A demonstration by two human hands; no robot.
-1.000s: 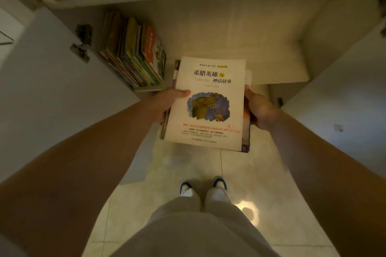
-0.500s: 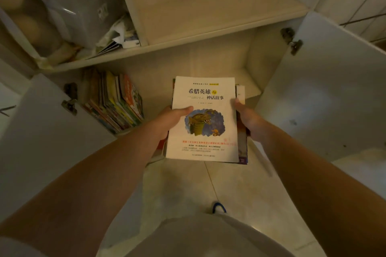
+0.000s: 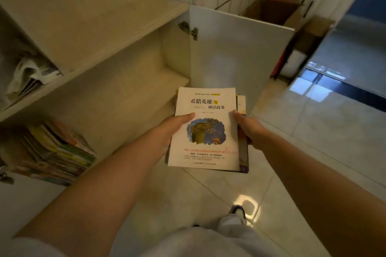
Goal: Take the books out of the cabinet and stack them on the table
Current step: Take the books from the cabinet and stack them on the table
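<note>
A small stack of books is held flat in front of me, above the floor and outside the cabinet. Its top book has a white cover with black characters and a green dragon picture. My left hand grips the stack's left edge, thumb on the cover. My right hand grips the right edge the same way. More books lean in a slanted row on the cabinet's lower shelf at the left. No table is in view.
The cabinet's right door stands open just beyond the stack. Papers lie on the upper shelf at left. Cardboard boxes stand by the tiled wall at the back right. Glossy floor tiles stretch to the right. My shoe shows below.
My view has swung right and up, away from the cabinet's inside. The stack, held in both hands, has moved right, out in front of the open right door.
</note>
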